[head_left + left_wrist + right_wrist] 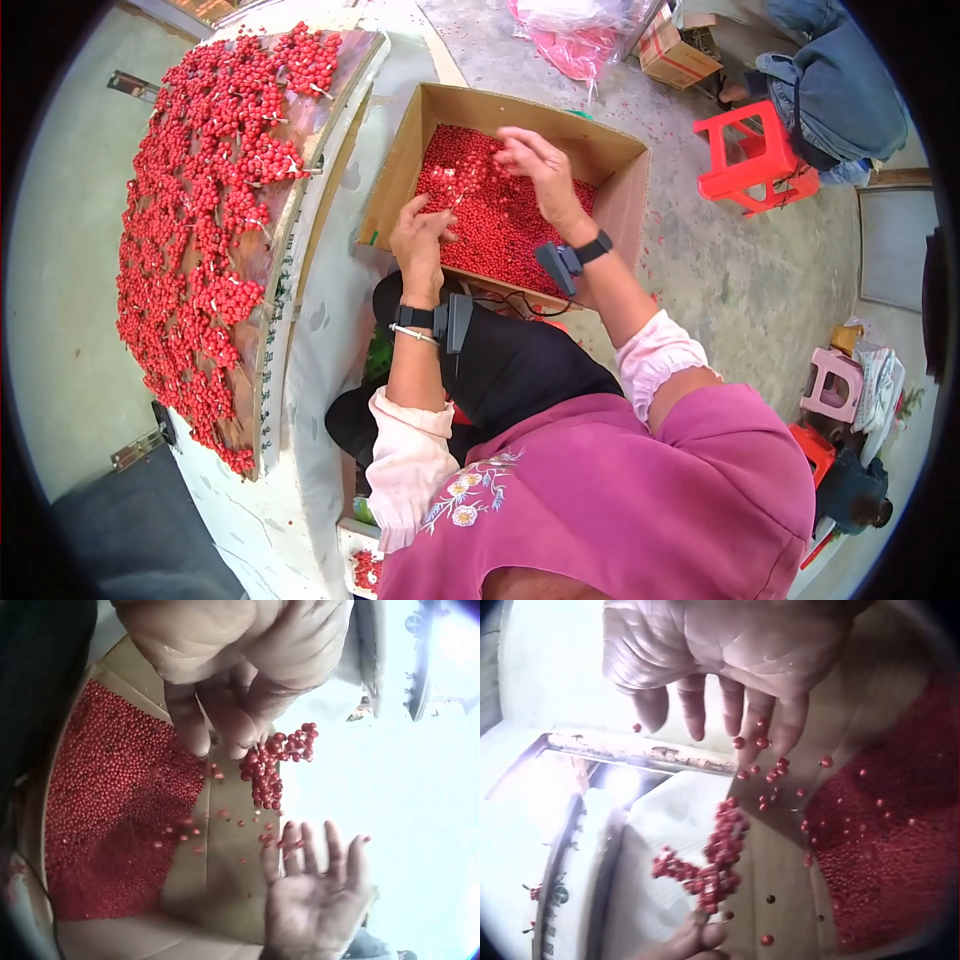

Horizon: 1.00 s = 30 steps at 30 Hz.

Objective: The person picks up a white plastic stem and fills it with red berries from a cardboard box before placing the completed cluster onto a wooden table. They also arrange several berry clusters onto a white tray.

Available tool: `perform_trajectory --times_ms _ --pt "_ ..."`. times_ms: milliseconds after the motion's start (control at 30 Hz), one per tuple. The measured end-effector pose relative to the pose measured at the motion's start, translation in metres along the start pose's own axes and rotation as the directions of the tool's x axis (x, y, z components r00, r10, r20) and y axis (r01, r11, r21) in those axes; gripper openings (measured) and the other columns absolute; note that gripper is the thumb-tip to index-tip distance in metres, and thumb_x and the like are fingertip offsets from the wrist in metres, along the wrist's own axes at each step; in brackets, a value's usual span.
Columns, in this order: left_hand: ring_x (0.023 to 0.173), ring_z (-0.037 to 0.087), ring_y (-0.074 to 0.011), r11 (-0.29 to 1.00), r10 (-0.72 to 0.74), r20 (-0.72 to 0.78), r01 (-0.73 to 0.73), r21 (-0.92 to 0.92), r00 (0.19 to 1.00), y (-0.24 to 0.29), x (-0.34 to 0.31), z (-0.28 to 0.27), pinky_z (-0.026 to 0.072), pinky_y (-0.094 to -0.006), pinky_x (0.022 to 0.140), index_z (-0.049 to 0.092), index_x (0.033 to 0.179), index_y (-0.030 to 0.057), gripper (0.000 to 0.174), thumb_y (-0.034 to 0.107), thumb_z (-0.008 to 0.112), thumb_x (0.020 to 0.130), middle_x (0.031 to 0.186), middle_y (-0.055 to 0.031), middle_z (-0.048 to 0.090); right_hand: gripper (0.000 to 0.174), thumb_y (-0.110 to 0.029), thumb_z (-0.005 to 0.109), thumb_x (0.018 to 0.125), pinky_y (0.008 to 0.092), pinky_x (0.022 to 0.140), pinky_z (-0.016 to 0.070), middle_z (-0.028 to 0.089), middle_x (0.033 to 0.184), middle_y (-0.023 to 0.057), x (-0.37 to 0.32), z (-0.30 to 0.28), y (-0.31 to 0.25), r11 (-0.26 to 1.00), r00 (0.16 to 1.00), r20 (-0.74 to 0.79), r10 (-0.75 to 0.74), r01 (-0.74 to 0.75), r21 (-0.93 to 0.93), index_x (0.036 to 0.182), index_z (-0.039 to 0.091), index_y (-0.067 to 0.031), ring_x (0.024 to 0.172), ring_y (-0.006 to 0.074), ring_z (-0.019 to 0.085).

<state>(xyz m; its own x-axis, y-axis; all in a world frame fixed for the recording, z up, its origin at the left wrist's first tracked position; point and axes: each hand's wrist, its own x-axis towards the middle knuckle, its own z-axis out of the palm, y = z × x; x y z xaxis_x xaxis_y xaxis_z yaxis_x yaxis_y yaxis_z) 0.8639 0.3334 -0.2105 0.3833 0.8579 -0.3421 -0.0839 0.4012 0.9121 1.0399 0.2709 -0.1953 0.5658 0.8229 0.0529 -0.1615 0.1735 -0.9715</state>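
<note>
My left hand [418,242] pinches the stem of a sprig of red berries [264,774] between thumb and fingertips, over a cardboard box [540,118]. In the right wrist view the same sprig [717,862] branches upward from the fingertips. My right hand [547,182] is held across from it with its fingers spread and nothing in its grip. Loose berries [778,771] hang in mid-air just below those fingers. A deep layer of picked berries [500,245] covers the bottom of the box.
To the left, a covered table bears a board heaped with berry sprigs [205,220]. A red stool [745,155] and a seated person [845,85] are at the upper right. A small white container [355,545] with berries sits near my left side.
</note>
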Motion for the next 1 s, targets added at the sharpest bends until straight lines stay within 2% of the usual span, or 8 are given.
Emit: perform_trajectory --times_ms 133,300,433,567,700,833,900,1000 --pt "0.059 0.054 -0.0132 0.974 -0.017 0.082 0.036 -0.225 0.996 -0.004 -0.006 -0.012 0.0490 -0.0275 0.059 0.041 0.116 -0.0046 0.043 -0.002 0.058 0.076 0.078 -0.0143 0.061 0.020 -0.021 0.056 0.081 0.0188 0.057 0.0424 0.058 0.080 -0.0017 -0.020 -0.048 0.052 0.908 0.917 -0.196 0.348 -0.381 -0.172 0.096 0.060 -0.0077 0.070 0.0052 0.054" --pt "0.059 0.054 -0.0134 0.923 -0.065 0.131 0.110 -0.370 0.989 -0.005 -0.009 -0.014 0.0498 -0.0291 0.061 0.041 0.117 -0.0037 0.043 -0.002 0.058 0.077 0.078 -0.0146 0.060 0.016 -0.020 0.057 0.080 0.0171 0.052 0.0396 0.057 0.075 -0.0023 -0.046 -0.067 0.119 0.820 0.899 -0.236 0.369 -0.434 -0.372 0.091 0.061 -0.0084 0.067 0.0037 0.051" --pt "0.061 0.054 -0.0134 0.909 -0.077 0.144 0.129 -0.396 0.987 -0.012 -0.004 -0.020 0.0494 -0.0287 0.061 0.042 0.116 -0.0028 0.041 -0.002 0.057 0.078 0.079 -0.0142 0.061 0.018 -0.019 0.058 0.079 0.0231 0.051 0.0424 0.059 0.078 0.0011 -0.057 -0.077 0.215 0.735 0.803 -0.372 0.465 -0.585 -0.344 0.090 0.061 -0.0052 0.069 0.0093 0.054" --pt "0.061 0.053 -0.0134 0.904 -0.105 0.121 0.145 -0.403 0.987 -0.018 0.002 -0.027 0.0491 -0.0288 0.061 0.043 0.116 -0.0023 0.040 -0.001 0.057 0.078 0.079 -0.0138 0.061 0.027 -0.024 0.060 0.077 0.0315 0.055 0.0453 0.062 0.084 0.0059 -0.071 -0.101 0.315 0.560 0.790 -0.391 0.471 -0.611 -0.560 0.091 0.061 -0.0012 0.072 0.0174 0.057" --pt "0.060 0.053 -0.0135 0.885 -0.142 0.087 0.166 -0.435 0.986 -0.024 0.007 -0.035 0.0488 -0.0291 0.061 0.044 0.115 -0.0025 0.039 -0.001 0.057 0.078 0.080 -0.0134 0.061 0.040 -0.032 0.063 0.073 0.0364 0.066 0.0459 0.062 0.092 0.0105 -0.075 -0.104 0.335 0.277 0.580 -0.617 0.533 -0.808 -0.520 0.096 0.059 0.0015 0.079 0.0243 0.058" --pt "0.061 0.054 -0.0134 0.850 -0.212 0.045 0.207 -0.485 0.976 -0.030 0.014 -0.042 0.0487 -0.0294 0.061 0.043 0.116 -0.0025 0.040 0.000 0.058 0.078 0.080 -0.0134 0.061 0.046 -0.036 0.064 0.072 0.0352 0.074 0.0455 0.062 0.096 0.0120 -0.059 -0.069 0.342 0.436 0.593 -0.448 0.669 -0.802 -0.409 0.099 0.058 0.0009 0.084 0.0254 0.058" --pt "0.061 0.054 -0.0133 0.843 -0.226 0.030 0.210 -0.496 0.974 -0.036 0.018 -0.047 0.0488 -0.0295 0.061 0.044 0.115 -0.0024 0.041 0.000 0.059 0.078 0.080 -0.0133 0.061 0.042 -0.033 0.060 0.075 0.0369 0.079 0.0441 0.061 0.098 0.0118 -0.040 -0.043 0.298 0.559 0.546 -0.228 0.806 -0.829 -0.010 0.101 0.057 -0.0002 0.088 0.0261 0.058" --pt "0.061 0.054 -0.0132 0.828 -0.244 0.020 0.219 -0.516 0.969 -0.047 0.023 -0.048 0.0489 -0.0296 0.062 0.044 0.115 -0.0024 0.041 0.001 0.060 0.078 0.080 -0.0130 0.061 0.036 -0.028 0.055 0.080 0.0394 0.086 0.0419 0.061 0.101 0.0116 -0.011 -0.013 0.217 0.409 0.582 0.144 0.800 -0.705 0.579 0.106 0.055 -0.0020 0.093 0.0273 0.057"
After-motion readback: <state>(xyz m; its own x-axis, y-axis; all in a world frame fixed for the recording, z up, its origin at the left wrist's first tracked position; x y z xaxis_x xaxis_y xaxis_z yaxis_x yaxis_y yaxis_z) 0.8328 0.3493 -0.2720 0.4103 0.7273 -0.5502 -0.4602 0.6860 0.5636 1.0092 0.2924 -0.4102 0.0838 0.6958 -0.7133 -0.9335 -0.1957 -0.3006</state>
